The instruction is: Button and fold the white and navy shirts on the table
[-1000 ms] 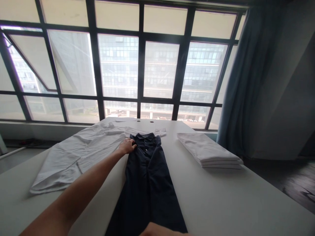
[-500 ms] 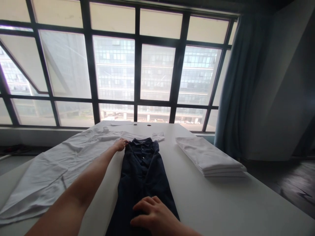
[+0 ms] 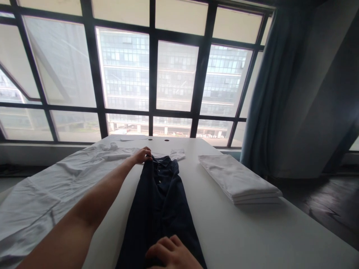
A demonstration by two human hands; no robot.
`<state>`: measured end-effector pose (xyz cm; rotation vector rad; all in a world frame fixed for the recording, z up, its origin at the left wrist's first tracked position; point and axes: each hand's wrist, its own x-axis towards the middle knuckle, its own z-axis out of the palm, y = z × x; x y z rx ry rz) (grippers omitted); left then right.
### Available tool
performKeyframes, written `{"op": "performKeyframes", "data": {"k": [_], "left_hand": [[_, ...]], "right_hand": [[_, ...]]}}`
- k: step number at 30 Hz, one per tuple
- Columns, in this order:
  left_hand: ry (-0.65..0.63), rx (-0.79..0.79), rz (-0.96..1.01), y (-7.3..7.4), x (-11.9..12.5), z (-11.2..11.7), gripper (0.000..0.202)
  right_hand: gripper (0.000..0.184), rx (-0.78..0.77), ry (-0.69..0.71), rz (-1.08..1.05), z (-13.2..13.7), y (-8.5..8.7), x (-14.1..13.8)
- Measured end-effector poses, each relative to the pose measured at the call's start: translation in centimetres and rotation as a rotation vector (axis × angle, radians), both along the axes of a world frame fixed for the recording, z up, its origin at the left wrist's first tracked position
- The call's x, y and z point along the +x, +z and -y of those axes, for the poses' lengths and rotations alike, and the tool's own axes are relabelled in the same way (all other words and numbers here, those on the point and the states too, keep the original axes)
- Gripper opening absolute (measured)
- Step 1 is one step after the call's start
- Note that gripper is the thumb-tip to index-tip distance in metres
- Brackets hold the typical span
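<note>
Navy shirt (image 3: pixel 159 209): position?

Lengthwise down the middle of the counter (image 3: pixel 252 231), lying flat. Its collar (image 3: pixel 162 161) is at the far end, and its lower end runs out of view.

Grip state?

Left grip (image 3: pixel 141 156) is curled against the collar's left edge; whether it pinches cloth cannot be determined. Right grip (image 3: pixel 169 254) rests on the shirt's lower part, loosely spread, with no visible pinch.

Failure modes?

Uneven pull between the two grips could skew the shirt or bunch its front. The collar also lies just beside a white sleeve (image 3: pixel 177 154); dragging it that way could catch that cloth.

Surroundings and obstructions?

A creased white shirt (image 3: pixel 56 175) covers the counter's left side. The left forearm (image 3: pixel 92 201) lies between the two shirts and would obstruct a leftward sweep. A folded stack (image 3: pixel 241 183) sits to the right, well apart from the navy shirt.
</note>
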<state>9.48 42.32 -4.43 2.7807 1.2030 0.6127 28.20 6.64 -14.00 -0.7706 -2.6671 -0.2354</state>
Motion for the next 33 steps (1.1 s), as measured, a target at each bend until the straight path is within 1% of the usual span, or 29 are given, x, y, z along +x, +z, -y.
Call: {"op": "performKeyframes", "data": {"k": [2, 4, 5, 7, 9, 10, 12, 15, 17, 19, 21, 23, 24, 25, 26, 27, 28, 30, 31, 33], "left_hand": [[0.038, 0.015, -0.049, -0.5, 0.5, 1.3, 0.025], [0.127, 0.042, -0.094, -1.2, 0.8, 3.1, 0.032], [0.184, 0.066, -0.095, -1.5, 0.9, 4.0, 0.036], [0.291, 0.108, -0.071, -1.7, 1.0, 5.8, 0.036], [0.344, 0.089, -0.054, -1.9, 1.1, 7.5, 0.033], [0.341, 0.061, -0.050, -2.2, 1.1, 8.2, 0.034], [0.290, 0.003, -0.055, -3.1, 1.2, 9.7, 0.043], [0.211, -0.088, -0.114, -5.2, 1.2, 11.6, 0.061], [0.206, -0.154, -0.158, -6.3, 1.3, 12.7, 0.068], [0.218, -0.206, -0.184, -6.4, 1.4, 13.6, 0.071], [0.225, -0.236, -0.191, -5.5, 1.6, 14.5, 0.070], [0.216, -0.220, -0.170, -4.0, 2.1, 16.1, 0.068], [0.197, -0.192, -0.147, -3.2, 2.4, 17.2, 0.066], [0.159, -0.156, -0.122, -2.4, 2.8, 18.5, 0.065], [0.101, -0.117, -0.089, -1.7, 3.3, 20.0, 0.063], [0.013, -0.078, -0.058, -1.2, 3.7, 21.6, 0.063], [-0.100, -0.045, -0.039, -0.8, 4.1, 23.2, 0.062], [-0.291, -0.037, -0.041, -0.5, 4.7, 26.3, 0.060], [-0.353, -0.051, -0.056, -0.6, 4.8, 27.5, 0.060], [-0.402, -0.109, -0.091, -1.1, 4.7, 29.2, 0.066]], "right_hand": [[0.031, -0.002, 0.004, 0.008, 0.3, 0.5, 0.1], [0.029, -0.013, -0.002, 0.014, 0.7, 0.9, 0.3], [0.026, -0.022, -0.008, 0.016, 0.9, 1.1, 0.4], [0.022, -0.057, -0.023, 0.022, 1.2, 1.4, 0.5], [0.020, -0.107, -0.043, 0.027, 1.5, 1.7, 0.6], [0.021, -0.134, -0.053, 0.027, 1.7, 1.8, 0.7], [0.023, -0.186, -0.065, 0.020, 2.0, 2.2, 0.8], [0.026, -0.254, -0.058, -0.005, 2.5, 2.7, 0.7], [0.028, -0.293, -0.065, -0.036, 3.1, 3.2, 0.4], [0.033, -0.354, -0.058, -0.087, 3.5, 4.0, 0.2], [0.033, -0.477, -0.003, -0.190, 3.1, 5.4, 0.6], [0.030, -0.600, 0.028, -0.368, 1.1, 7.0, 1.8], [0.033, -0.633, 0.002, -0.476, -0.5, 7.8, 2.7], [0.031, -0.581, -0.081, -0.584, -2.6, 8.5, 3.8], [0.024, -0.497, -0.168, -0.661, -5.1, 9.0, 4.9], [0.021, -0.438, -0.217, -0.699, -7.7, 9.3, 6.2], [0.021, -0.408, -0.247, -0.711, -10.3, 9.4, 7.3], [0.029, -0.438, -0.312, -0.697, -15.3, 9.0, 9.3], [0.033, -0.495, -0.333, -0.656, -17.4, 8.7, 10.0], [0.037, -0.642, -0.373, -0.557, -20.6, 7.8, 11.0]]}}
